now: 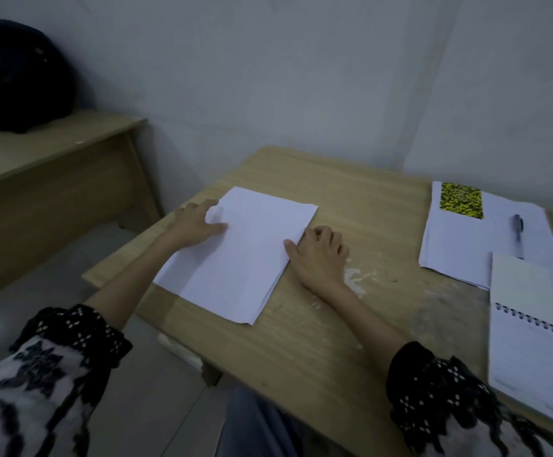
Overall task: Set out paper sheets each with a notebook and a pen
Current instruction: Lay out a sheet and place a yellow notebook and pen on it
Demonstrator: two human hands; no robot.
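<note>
You've got both hands on the paper sheet [235, 252] at the left part of the table [334, 324], and it lies skewed: its long axis runs from the near corner by your lap up and away toward the wall. Your left hand [196, 222] rests at the far-left edge, thumb on top of the sheet and fingers curled at its border, pinching it there. Your right hand [318, 255] sits against the right long edge, thumb on the paper, the other fingers curled loosely on the wood just beside it (whether they catch the edge underneath, I can't tell).

Now the relation that matters: everything this sheet needs lies off to your right. The spiral notebook [529, 328] sits at the near right edge of the table, well apart from the sheet, and the pen [517, 234] lies further back on another stack of sheets [486, 245], next to a yellow-patterned notebook [462, 200]. So your right hand is plainly the nearer one for the fetch, I'd judge, while the left keeps the sheet pinned. Reach across rightward, mind the skew, and lay the notebook along that long axis.
</note>
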